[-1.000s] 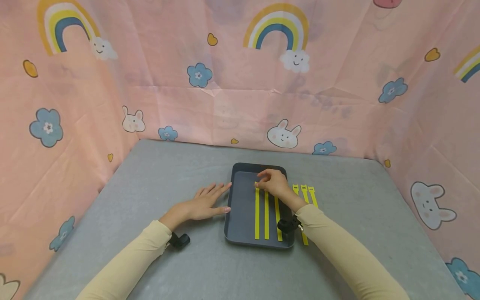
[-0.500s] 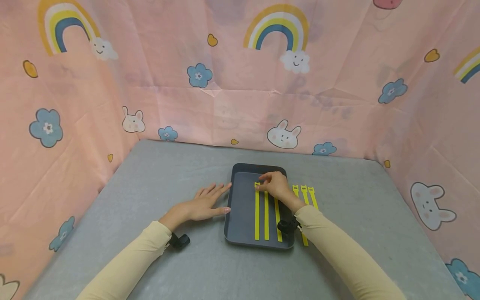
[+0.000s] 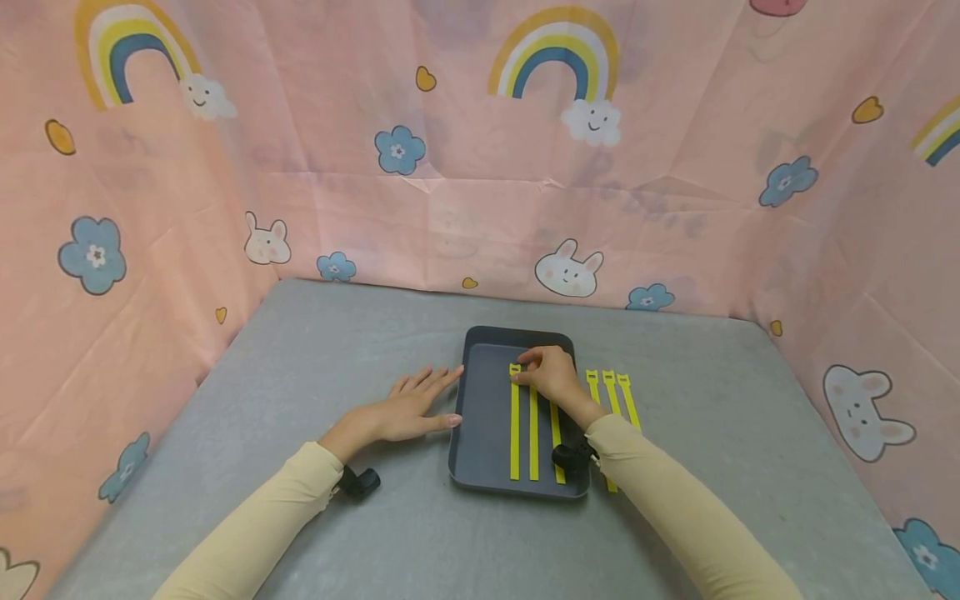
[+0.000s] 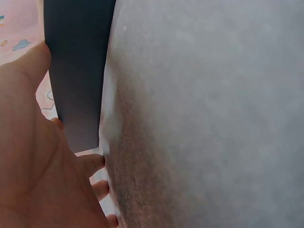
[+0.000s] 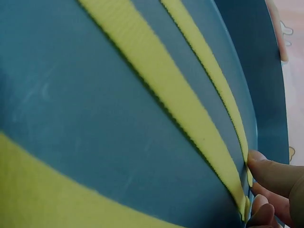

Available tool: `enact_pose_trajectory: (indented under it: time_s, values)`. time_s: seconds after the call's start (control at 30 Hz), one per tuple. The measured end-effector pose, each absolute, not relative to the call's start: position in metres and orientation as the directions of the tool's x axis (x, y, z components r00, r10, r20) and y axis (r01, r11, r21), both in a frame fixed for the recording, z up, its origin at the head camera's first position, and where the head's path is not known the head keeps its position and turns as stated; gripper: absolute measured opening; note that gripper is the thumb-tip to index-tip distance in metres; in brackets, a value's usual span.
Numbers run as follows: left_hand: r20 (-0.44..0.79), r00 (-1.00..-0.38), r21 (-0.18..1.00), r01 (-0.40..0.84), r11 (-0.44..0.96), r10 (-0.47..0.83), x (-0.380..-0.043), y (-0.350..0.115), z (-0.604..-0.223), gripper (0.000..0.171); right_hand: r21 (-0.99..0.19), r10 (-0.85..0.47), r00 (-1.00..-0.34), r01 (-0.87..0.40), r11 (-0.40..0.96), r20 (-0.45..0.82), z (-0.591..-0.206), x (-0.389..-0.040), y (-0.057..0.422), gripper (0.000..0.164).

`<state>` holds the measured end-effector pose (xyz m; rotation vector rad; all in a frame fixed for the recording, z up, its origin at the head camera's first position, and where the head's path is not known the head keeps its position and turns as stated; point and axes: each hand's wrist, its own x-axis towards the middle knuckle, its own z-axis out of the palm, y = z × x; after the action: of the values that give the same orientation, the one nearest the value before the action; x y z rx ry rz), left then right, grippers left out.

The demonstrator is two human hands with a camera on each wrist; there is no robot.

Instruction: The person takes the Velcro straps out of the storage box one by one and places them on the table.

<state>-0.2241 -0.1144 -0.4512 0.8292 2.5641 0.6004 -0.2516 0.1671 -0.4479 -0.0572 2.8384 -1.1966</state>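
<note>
A dark grey tray (image 3: 480,450) lies on the table, with three yellow hook-and-loop cable ties side by side inside. My right hand (image 3: 553,375) is over its far part. The thumb (image 5: 266,167) touches the leftmost cable tie (image 3: 514,433) just below its slotted head, index finger apart from the thumb. The other fingers bend beside the head end of the middle cable tie (image 5: 190,109), which the hand hides in the head view. The right cable tie (image 3: 557,433) runs partly under the wrist. My left hand (image 3: 405,408) is spread flat, fingertips and thumb at the tray's left wall (image 4: 78,71).
Several more yellow cable ties (image 3: 611,392) lie on the grey table (image 3: 360,333) right of the tray, partly under the right forearm. Pink patterned cloth (image 3: 465,208) hangs around the table at the back and sides. A black wrist camera (image 3: 573,457) sits low over the tray's right side.
My right hand has moved slightly toward me and its fingers came off the leftmost cable tie's head, leaving that head in view. The left hand and tray have not moved.
</note>
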Motion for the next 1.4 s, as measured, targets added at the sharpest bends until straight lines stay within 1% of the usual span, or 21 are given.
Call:
enact_pose_trajectory:
  time_s: [0.43, 0.73, 0.9, 1.07, 1.4]
  values:
    - [-0.223, -0.755, 0.502, 0.454, 0.736, 0.617, -0.2234, -0.1142, -0.4497, 0.084, -0.701, -0.098, -0.995, -0.095, 0.707, 0.037, -0.4486, -0.2499, 0.1663, 0.025]
    - [-0.221, -0.756, 0.502, 0.454, 0.736, 0.617, -0.2234, -0.1143, -0.4507, 0.083, -0.700, -0.128, -0.988, -0.153, 0.698, 0.088, -0.4532, -0.2518, 0.1658, 0.025]
    - [-0.218, -0.756, 0.503, 0.455, 0.735, 0.617, -0.2238, -0.1138, -0.4509, 0.083, -0.712, -0.148, -0.983, -0.179, 0.679, 0.106, -0.4545, -0.2526, 0.1666, 0.027]
    - [-0.223, -0.753, 0.509, 0.451, 0.733, 0.619, -0.2239, -0.1138, -0.4502, 0.083, -0.724, -0.170, -0.977, -0.209, 0.657, 0.128, -0.4561, -0.2535, 0.1674, 0.025]
    - [-0.223, -0.754, 0.499, 0.456, 0.737, 0.618, -0.2243, -0.1134, -0.4507, 0.083, -0.766, -0.158, -0.969, -0.248, 0.593, 0.191, -0.4520, -0.2577, 0.1702, 0.022]
